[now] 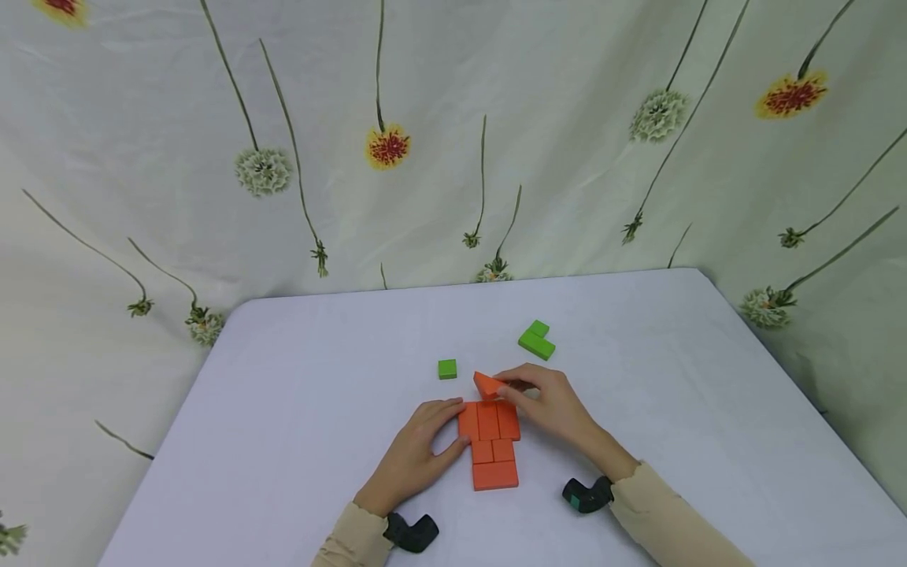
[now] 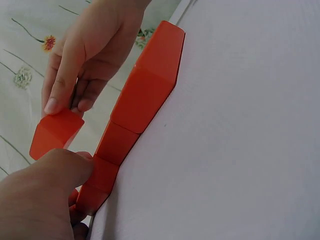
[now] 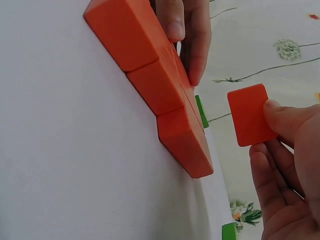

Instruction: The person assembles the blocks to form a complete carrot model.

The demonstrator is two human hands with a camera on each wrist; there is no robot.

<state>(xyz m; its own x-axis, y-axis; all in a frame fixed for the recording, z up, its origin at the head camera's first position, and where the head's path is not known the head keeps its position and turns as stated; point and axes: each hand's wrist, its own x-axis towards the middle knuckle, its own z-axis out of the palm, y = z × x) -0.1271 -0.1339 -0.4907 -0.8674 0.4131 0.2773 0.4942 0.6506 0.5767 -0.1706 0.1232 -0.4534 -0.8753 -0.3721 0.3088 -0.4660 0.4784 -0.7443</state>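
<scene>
My right hand (image 1: pixel 554 402) pinches an orange triangular block (image 1: pixel 486 384) between thumb and fingers, just past the far edge of a flat group of orange blocks. That held block (image 3: pixel 249 115) shows a rectangular face in the right wrist view. In the group, three oblong blocks lie side by side, two small blocks (image 1: pixel 492 451) sit nearer me, and a wide block (image 1: pixel 495 475) is nearest. My left hand (image 1: pixel 420 447) grips the leftmost oblong block (image 1: pixel 468 422), index finger at its far corner and thumb at its near corner.
A small green block (image 1: pixel 447 369) lies beyond the orange group, slightly left. Green pieces in an L shape (image 1: pixel 536 342) lie farther back on the right. All rest on a white table (image 1: pixel 319 362), with a flower-printed cloth (image 1: pixel 425 205) hanging behind its far edge.
</scene>
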